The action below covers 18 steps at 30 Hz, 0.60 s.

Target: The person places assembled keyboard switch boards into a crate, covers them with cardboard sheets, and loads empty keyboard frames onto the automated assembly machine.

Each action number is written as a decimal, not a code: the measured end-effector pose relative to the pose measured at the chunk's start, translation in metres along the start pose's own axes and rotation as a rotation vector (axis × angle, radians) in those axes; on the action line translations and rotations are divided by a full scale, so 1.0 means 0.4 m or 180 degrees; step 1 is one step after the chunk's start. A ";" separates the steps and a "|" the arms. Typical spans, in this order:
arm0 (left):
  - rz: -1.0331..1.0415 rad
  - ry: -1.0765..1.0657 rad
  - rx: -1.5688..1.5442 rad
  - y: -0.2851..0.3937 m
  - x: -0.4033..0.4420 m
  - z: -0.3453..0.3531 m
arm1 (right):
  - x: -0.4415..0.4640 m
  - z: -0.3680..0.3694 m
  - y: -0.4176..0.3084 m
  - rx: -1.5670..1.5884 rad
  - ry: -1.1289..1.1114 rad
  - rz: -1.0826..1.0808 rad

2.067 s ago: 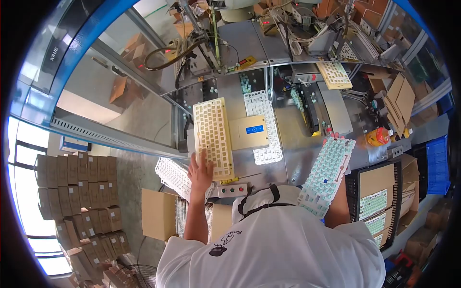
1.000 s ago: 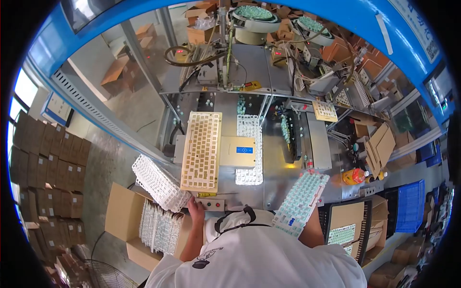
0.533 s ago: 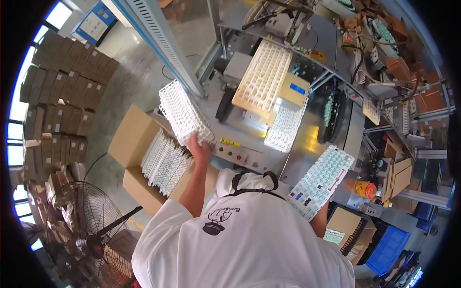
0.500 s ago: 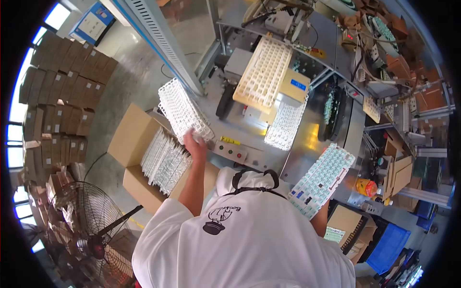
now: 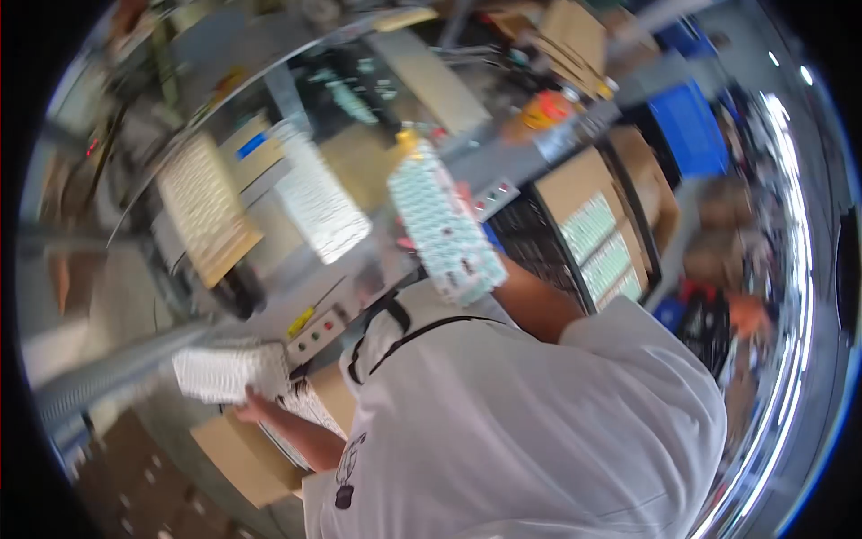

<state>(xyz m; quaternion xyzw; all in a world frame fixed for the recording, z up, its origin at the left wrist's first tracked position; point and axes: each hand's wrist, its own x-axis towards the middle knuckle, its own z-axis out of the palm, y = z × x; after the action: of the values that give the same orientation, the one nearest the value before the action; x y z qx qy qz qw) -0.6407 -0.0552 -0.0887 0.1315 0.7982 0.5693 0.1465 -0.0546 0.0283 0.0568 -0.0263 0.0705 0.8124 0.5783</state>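
Note:
My left hand (image 5: 254, 406) is at the near edge of a stack of white keyboard frames (image 5: 224, 373), its fingers closed on that edge, though blur hides the exact grip. A keyboard with pale teal keycaps (image 5: 442, 225) is held up by my right hand (image 5: 464, 199). Most of that hand is hidden beneath it, with fingertips showing at both long sides. On the metal bench a white keyboard frame (image 5: 321, 208) lies flat. Left of it, a cream keyboard-shaped plate (image 5: 205, 205) sits on the machine.
An open cardboard box (image 5: 235, 458) stands beneath my left arm. The control panel with buttons (image 5: 316, 341) and a yellow marker (image 5: 301, 322) are at the bench's front edge. To the right is a crate (image 5: 660, 251) holding teal keyboards (image 5: 588, 225), near a blue bin (image 5: 687, 130).
My view has swung to the right, so the bench appears further left. The teal keyboard has come in front of my body in my right hand. My left hand stays at the white stack.

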 end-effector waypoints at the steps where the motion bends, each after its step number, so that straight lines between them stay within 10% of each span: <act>1: 0.0074 -0.0074 0.0114 -0.015 0.029 -0.010 | 0.009 -0.028 -0.018 -0.0054 -0.0198 0.0187; 5: -0.0043 -0.0447 0.0004 0.153 -0.053 -0.010 | -0.008 -0.021 -0.082 -0.0379 0.0544 -0.0313; 7: 0.1947 -0.1021 0.1961 0.037 0.072 -0.089 | -0.033 -0.007 -0.140 -0.0993 0.0777 -0.0697; 10: 0.2938 -0.0128 0.3521 0.123 -0.025 -0.090 | -0.143 0.049 -0.267 -0.1371 0.1729 -0.1421; 12: 0.3032 -0.0199 0.2655 0.073 -0.033 -0.111 | -0.248 -0.112 -0.461 -0.1953 0.1459 -0.1604; 16: 0.3331 -0.1530 0.1203 0.063 -0.191 -0.032 | -0.377 -0.104 -0.662 -0.3933 0.4531 -0.3858; 18: 0.3879 -0.1792 0.0974 0.058 -0.332 0.039 | -0.416 -0.129 -0.754 -0.4411 0.5700 -0.3462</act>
<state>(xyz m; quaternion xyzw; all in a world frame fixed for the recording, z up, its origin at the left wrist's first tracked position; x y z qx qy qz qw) -0.5111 -0.0843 -0.0604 0.7189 0.5849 0.3752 -0.0183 0.2829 -0.0381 0.0010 -0.8911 -0.0232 0.0325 0.4520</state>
